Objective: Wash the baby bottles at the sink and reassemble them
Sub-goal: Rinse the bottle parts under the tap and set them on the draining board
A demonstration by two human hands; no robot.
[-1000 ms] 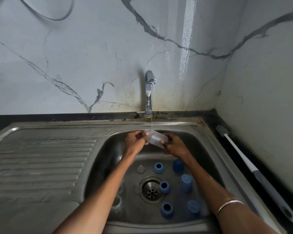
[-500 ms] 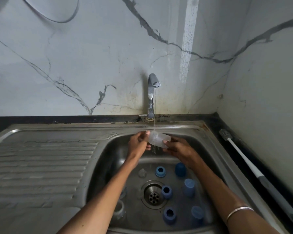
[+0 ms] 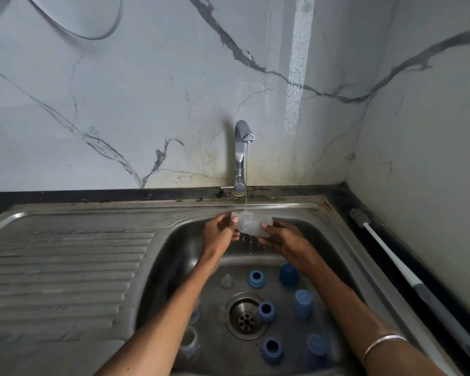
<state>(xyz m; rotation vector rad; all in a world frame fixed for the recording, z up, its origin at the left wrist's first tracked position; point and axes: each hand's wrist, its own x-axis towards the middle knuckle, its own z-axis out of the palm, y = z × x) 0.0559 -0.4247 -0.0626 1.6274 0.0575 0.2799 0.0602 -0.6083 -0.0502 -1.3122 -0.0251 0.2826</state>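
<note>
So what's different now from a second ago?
Not much. Both hands, left hand and right hand, hold the clear bottle as before, but it now lies right in the tap's stream and water drips off below it. The blue caps and rings in the sink and the bottle brush have not moved.

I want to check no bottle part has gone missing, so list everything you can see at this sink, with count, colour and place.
Clear bottle: one, under the tap stream.
Blue rings: three, basin floor by the drain.
Blue caps: three, basin right.
Clear teat: one, left of the rings.
Clear bottles: some under the left forearm, count unclear.
Bottle brush: one, white and grey, right counter.
Tap: chrome, running.
Left hand, right hand: holding the bottle.
</note>
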